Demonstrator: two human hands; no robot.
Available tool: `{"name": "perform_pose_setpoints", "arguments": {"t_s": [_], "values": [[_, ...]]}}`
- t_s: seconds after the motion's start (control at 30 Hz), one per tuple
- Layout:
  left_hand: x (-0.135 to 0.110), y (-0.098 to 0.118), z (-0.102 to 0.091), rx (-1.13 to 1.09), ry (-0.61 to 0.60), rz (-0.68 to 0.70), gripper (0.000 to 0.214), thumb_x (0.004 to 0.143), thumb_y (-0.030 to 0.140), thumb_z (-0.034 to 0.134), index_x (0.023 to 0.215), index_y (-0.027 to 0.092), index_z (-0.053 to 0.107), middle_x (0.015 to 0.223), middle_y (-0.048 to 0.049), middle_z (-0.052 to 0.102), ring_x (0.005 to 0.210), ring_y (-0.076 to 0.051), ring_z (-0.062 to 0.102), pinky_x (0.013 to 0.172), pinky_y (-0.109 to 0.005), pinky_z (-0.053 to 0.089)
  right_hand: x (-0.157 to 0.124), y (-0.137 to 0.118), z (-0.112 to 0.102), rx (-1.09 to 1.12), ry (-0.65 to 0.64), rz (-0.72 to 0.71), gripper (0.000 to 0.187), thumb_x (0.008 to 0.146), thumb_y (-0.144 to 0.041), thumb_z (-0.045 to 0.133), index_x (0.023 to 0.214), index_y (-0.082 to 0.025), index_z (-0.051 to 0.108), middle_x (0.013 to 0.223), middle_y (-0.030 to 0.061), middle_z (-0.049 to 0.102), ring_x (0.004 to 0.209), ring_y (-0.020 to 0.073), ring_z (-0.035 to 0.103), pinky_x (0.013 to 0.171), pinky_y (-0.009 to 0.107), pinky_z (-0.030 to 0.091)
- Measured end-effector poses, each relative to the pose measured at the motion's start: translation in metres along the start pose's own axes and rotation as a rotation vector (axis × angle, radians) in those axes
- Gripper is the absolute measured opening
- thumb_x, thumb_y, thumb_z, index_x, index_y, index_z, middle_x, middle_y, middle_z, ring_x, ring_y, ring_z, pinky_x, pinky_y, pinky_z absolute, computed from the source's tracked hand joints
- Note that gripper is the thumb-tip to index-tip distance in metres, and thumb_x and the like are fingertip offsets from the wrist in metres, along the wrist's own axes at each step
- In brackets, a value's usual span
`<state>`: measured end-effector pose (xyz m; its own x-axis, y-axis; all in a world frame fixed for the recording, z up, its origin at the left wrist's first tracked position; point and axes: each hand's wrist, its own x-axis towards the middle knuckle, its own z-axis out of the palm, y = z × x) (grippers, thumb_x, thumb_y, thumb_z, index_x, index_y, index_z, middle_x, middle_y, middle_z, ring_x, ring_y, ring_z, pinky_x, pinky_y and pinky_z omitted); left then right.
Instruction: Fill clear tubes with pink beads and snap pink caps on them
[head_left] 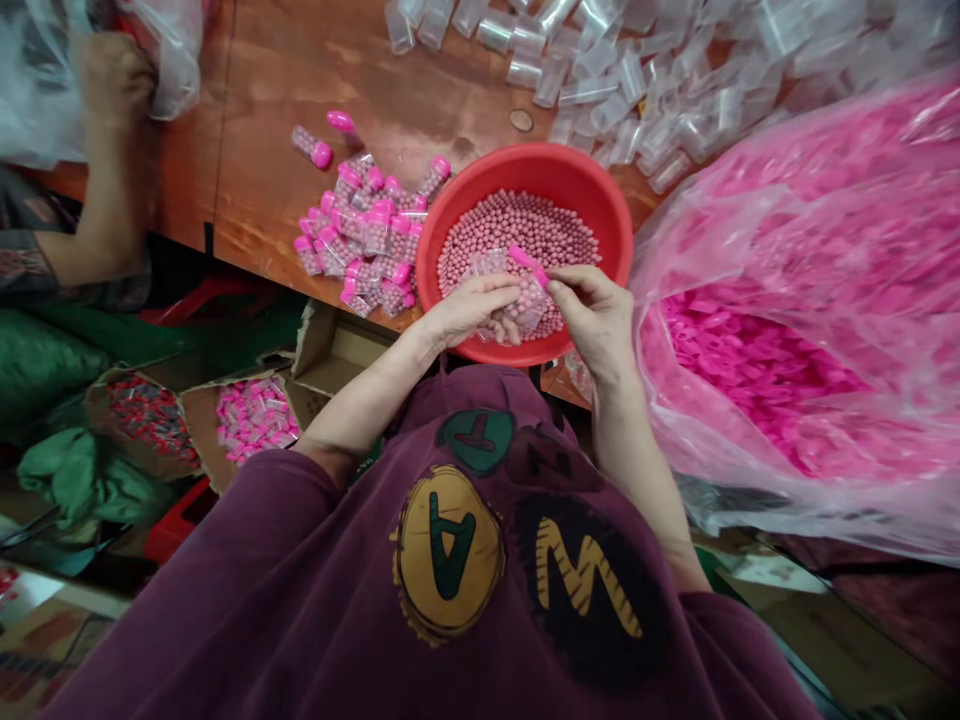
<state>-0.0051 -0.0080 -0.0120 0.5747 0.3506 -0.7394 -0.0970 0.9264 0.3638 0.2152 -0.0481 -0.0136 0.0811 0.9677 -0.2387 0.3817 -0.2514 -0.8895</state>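
Over the red bowl [621, 215] of pink beads [517, 225], my left hand [472, 308] is closed around small clear bottles [531, 305] filled with beads. How many bottles it holds I cannot tell. My right hand [596, 310] pinches a bright pink cap [529, 263] between thumb and fingers, at the top of the held bottles. Whether the cap is seated on a bottle is not clear. Left of the bowl, several filled bottles with pink caps [375, 225] lie in a pile on the wooden table [270, 130].
Empty clear bottles [600, 70] are heaped at the back right. A large plastic bag of pink caps [757, 370] bulges at the right. Below the table's left edge stand cardboard boxes [199, 410] of small parts. Another person's arm [112, 190] rests at the far left.
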Motion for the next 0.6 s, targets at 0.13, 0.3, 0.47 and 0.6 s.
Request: {"name": "perform_pose_setpoints", "arguments": {"t_s": [0.13, 0.3, 0.47, 0.6], "values": [[0.002, -0.009, -0.006, -0.054, 0.004, -0.009, 0.029, 0.116, 0.04, 0.08, 0.132, 0.016, 0.076, 0.078, -0.0016, 0.079, 0.061, -0.017, 0.082, 0.058, -0.022, 0.054, -0.001, 0.003, 0.0, -0.212, -0.049, -0.088, 0.016, 0.114, -0.042, 0.075, 0.115, -0.031, 0.087, 0.118, 0.0072, 0.086, 0.112, 0.0284, 0.08, 0.109, 0.054, 0.068], [0.004, -0.013, -0.006, -0.063, 0.05, -0.022, 0.029, 0.117, 0.036, 0.076, 0.139, 0.018, 0.077, 0.084, -0.0024, 0.08, 0.069, -0.019, 0.086, 0.067, -0.027, 0.064, -0.003, 0.004, -0.002, -0.391, 0.037, -0.076, 0.017, 0.115, -0.037, 0.067, 0.114, -0.033, 0.084, 0.123, 0.0102, 0.084, 0.122, 0.0317, 0.076, 0.117, 0.059, 0.064], [0.004, -0.01, -0.004, -0.037, 0.088, -0.007, 0.036, 0.116, 0.033, 0.074, 0.148, 0.017, 0.078, 0.097, -0.0059, 0.084, 0.085, -0.022, 0.09, 0.085, -0.036, 0.073, -0.005, -0.002, 0.002, -0.063, 0.115, 0.024, 0.027, 0.11, -0.052, 0.076, 0.121, -0.029, 0.086, 0.116, 0.0057, 0.087, 0.107, 0.0264, 0.081, 0.104, 0.051, 0.07], [0.009, -0.012, 0.0, -0.055, 0.086, 0.052, 0.034, 0.114, 0.033, 0.081, 0.145, 0.019, 0.081, 0.109, -0.0062, 0.087, 0.092, -0.018, 0.088, 0.089, -0.032, 0.072, -0.004, -0.004, 0.008, 0.001, 0.103, 0.074, 0.032, 0.109, -0.06, 0.081, 0.121, -0.03, 0.086, 0.113, 0.0044, 0.087, 0.107, 0.025, 0.082, 0.103, 0.048, 0.071]]}}
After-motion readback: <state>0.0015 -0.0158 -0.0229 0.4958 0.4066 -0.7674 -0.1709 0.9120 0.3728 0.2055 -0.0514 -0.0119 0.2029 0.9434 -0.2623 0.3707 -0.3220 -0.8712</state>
